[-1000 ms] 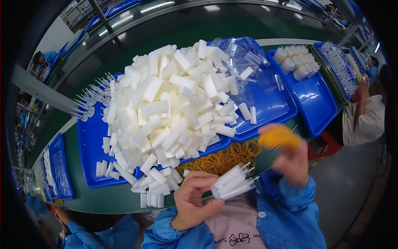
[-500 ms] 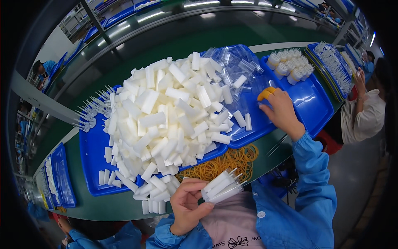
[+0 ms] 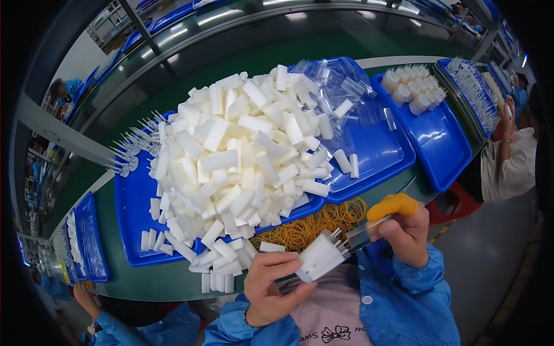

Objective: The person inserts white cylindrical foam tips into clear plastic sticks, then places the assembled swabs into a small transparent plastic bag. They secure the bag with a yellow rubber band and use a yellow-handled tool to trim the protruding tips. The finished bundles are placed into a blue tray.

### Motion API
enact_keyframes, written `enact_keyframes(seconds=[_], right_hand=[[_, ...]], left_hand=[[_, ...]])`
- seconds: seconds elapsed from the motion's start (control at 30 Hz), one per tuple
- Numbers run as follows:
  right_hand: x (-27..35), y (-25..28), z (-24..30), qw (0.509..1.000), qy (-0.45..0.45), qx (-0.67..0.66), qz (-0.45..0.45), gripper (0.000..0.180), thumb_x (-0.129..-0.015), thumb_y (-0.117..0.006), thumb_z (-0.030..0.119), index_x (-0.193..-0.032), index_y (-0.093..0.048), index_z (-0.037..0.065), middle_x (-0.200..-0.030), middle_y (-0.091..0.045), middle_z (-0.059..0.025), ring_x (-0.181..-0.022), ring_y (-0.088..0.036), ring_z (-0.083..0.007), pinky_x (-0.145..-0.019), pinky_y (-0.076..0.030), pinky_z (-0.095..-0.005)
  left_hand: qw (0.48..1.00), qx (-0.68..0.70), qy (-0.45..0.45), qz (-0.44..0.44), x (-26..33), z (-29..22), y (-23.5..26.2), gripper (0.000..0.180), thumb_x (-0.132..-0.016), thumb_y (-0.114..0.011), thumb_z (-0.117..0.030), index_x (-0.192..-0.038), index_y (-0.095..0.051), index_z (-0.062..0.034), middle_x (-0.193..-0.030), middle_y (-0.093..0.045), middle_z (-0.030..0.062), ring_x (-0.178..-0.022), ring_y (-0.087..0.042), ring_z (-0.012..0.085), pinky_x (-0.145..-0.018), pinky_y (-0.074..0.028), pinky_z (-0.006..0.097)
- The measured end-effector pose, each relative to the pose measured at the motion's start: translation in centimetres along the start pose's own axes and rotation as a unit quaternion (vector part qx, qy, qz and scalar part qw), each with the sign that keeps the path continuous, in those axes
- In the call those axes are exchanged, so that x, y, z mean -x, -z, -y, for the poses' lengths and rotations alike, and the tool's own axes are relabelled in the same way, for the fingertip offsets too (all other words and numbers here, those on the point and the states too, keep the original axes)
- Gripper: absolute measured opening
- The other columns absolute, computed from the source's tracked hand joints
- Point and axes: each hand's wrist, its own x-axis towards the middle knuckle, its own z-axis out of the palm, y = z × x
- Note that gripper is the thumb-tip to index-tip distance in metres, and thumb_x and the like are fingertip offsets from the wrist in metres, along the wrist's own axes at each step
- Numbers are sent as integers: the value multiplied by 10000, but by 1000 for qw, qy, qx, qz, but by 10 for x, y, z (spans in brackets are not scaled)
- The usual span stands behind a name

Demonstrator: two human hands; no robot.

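Observation:
My left hand (image 3: pixel 276 286) is closed around a bundle of white cylinders with thin pale rods (image 3: pixel 322 258), tilted, rods pointing right. Close to those rods, my right hand (image 3: pixel 405 229) pinches a clear plastic tube (image 3: pixel 362 234) between thumb and a finger in a yellow finger cot. Whether the tube touches the rods I cannot tell. Beyond the bundle lies a heap of tan rubber bands (image 3: pixel 314 224). A high pile of white foam-like cylinders (image 3: pixel 236 150) covers most of a blue tray (image 3: pixel 128 216), and some have spilled onto the green table.
A second blue tray (image 3: pixel 384 158) holds loose clear tubes (image 3: pixel 337 81). Right of it, another blue tray (image 3: pixel 441 144) carries several assembled white bundles (image 3: pixel 414 86). Pronged clear plastic parts (image 3: pixel 135 153) stand at the left. Tweezers (image 3: pixel 408 184) lie near the table edge. Co-workers sit on both sides.
My right hand has come back from the clear-tube tray toward my body and now holds a clear tube beside the bundle. My left hand keeps its hold, slightly shifted right.

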Motion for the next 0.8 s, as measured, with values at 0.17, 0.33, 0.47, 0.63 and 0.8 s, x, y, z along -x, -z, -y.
enact_keyframes(seconds=[0.17,0.33,0.47,0.63,0.8], right_hand=[[-1,-6,-5,998,-58,-27,24,125,-849,-611,98,-905,-631,-11,-704,-628,-38,-562,-579,-81,-524,-449,-206],[-4,-3,-3,993,-91,-56,50,143,-858,-619,125,-905,-634,-9,-704,-622,-39,-552,-571,-78,-517,-438,-208],[-5,-3,-1,995,-74,-27,60,143,-851,-628,125,-902,-640,-7,-717,-633,-47,-564,-586,-92,-536,-447,-210],[-9,-3,2,994,-77,-16,75,132,-841,-640,114,-901,-645,-4,-730,-647,-55,-589,-615,-109,-559,-463,-215],[-10,-3,4,994,-83,-11,73,139,-819,-668,114,-898,-652,0,-727,-649,-59,-598,-624,-114,-564,-471,-226]], left_hand=[[999,-36,-17,-1,-1,-2,-1,435,-575,-851,-54,-959,-653,-3,-988,-608,158,-864,-618,223,-742,-517,292],[992,-112,-59,14,-4,-9,-1,425,-573,-858,-74,-943,-656,-16,-984,-608,151,-859,-628,226,-705,-540,286],[989,-133,-63,14,-6,-11,-1,419,-576,-856,-77,-946,-668,-24,-980,-610,138,-859,-629,224,-701,-541,284],[983,-165,-31,80,-10,-18,0,486,-585,-806,-40,-1043,-644,-15,-1016,-533,136,-844,-591,216,-721,-509,299],[970,-198,-34,136,-17,-21,4,482,-625,-778,-47,-1092,-660,-49,-1061,-490,122,-882,-567,208,-743,-509,290]])
